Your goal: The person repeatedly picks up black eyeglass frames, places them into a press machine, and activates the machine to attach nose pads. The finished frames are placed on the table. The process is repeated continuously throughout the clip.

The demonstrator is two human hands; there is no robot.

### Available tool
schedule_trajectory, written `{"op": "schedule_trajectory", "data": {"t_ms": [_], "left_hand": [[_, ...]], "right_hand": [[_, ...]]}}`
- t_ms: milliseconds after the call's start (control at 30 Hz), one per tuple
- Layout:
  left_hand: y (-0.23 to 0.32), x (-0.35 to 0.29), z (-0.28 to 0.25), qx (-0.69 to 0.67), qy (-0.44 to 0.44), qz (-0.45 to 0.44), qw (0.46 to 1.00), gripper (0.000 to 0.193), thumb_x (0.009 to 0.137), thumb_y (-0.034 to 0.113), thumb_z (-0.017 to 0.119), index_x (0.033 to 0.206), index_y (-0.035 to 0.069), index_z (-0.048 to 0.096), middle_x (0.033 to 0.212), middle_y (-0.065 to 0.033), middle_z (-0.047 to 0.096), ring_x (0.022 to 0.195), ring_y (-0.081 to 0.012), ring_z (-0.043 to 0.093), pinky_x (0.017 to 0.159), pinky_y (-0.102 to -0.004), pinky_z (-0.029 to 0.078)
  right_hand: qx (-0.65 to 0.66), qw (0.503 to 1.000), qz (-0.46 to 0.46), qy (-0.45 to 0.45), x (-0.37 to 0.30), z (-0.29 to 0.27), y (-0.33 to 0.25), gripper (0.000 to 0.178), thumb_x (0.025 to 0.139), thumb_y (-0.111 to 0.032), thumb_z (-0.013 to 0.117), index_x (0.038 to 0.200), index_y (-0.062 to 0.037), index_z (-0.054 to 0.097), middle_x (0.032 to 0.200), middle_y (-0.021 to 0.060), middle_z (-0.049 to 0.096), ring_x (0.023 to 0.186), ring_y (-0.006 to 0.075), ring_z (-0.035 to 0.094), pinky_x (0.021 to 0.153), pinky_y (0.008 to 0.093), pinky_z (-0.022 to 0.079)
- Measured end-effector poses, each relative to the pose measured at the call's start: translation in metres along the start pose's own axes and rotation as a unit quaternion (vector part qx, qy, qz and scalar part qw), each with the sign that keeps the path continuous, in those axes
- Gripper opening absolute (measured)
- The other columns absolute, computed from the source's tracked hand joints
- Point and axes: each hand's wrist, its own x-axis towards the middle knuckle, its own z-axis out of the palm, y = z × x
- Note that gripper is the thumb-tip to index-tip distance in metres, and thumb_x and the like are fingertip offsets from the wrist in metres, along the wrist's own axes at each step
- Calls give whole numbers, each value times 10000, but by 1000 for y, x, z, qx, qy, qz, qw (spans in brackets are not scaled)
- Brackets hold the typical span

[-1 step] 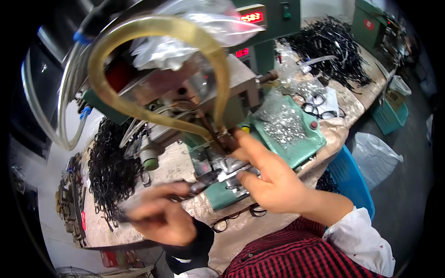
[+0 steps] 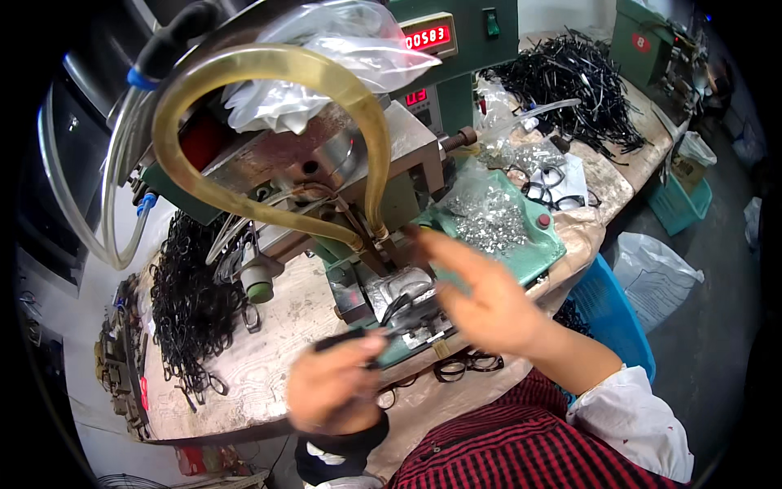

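Note:
My left hand (image 2: 338, 387) is at the near side of the machine, its fingers closed round a dark, slim piece (image 2: 344, 337), apparently a black eyeglass frame; motion blurs it. Its far end reaches the metal fixture (image 2: 405, 285) on the machine's green base. Over the right side of that fixture is my right hand (image 2: 493, 314), blurred, with the index finger stretched toward the machine head and nothing visible in its fingers. Two metal rods with a yellowish hose (image 2: 379, 163) attached come down just behind the fixture.
Black eyeglass frames (image 2: 195, 301) are heaped at left; others (image 2: 464, 367) lie at the table's front edge. A green tray (image 2: 542, 253) holds small metal parts (image 2: 489, 224). Black strips (image 2: 570, 90) are piled at far right. A blue basket (image 2: 615, 318) stands below the table.
My left hand has moved right and nearer the fixture, with the dark piece in it. The right hand has lifted away from the fixture, slightly to the right.

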Motion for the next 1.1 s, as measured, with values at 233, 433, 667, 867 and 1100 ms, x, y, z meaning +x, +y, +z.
{"op": "schedule_trajectory", "data": {"t_ms": [233,433,667,867,1100], "left_hand": [[-2,1,38,140,-176,211,951,255,659,-57,775,855,-9,618,1013,-179,680,819,-333,704,703,-405,625],[-2,0,44,158,-135,183,961,252,676,-18,729,897,68,643,980,-90,708,802,-210,663,733,-329,623],[-8,-10,38,134,-157,144,968,216,726,-12,720,922,54,660,1038,-117,707,863,-238,692,771,-364,623],[-7,-61,-10,229,-164,50,958,250,782,7,689,1022,73,669,1195,-120,653,1020,-273,705,1009,-524,495],[-247,-10,-92,496,-25,-90,863,167,767,139,710,918,77,672,1071,-93,633,943,-326,564,845,-434,434]], "right_hand": [[-274,952,88,105,-60,-54,89,395,827,86,462,1138,-12,684,1101,181,707,1060,339,666,942,407,506],[-152,957,118,216,-27,-83,103,267,842,24,549,1083,-14,660,1050,167,683,1032,339,641,914,395,495],[-372,919,104,79,-47,-64,87,109,771,-113,732,834,-37,686,878,135,620,939,359,591,880,430,477],[-426,894,118,66,-43,-55,97,111,773,-89,715,833,-15,657,908,156,649,879,356,620,803,427,497],[-332,929,82,142,-38,-44,97,169,884,20,638,1052,21,657,989,175,683,918,322,661,843,382,508]]}}
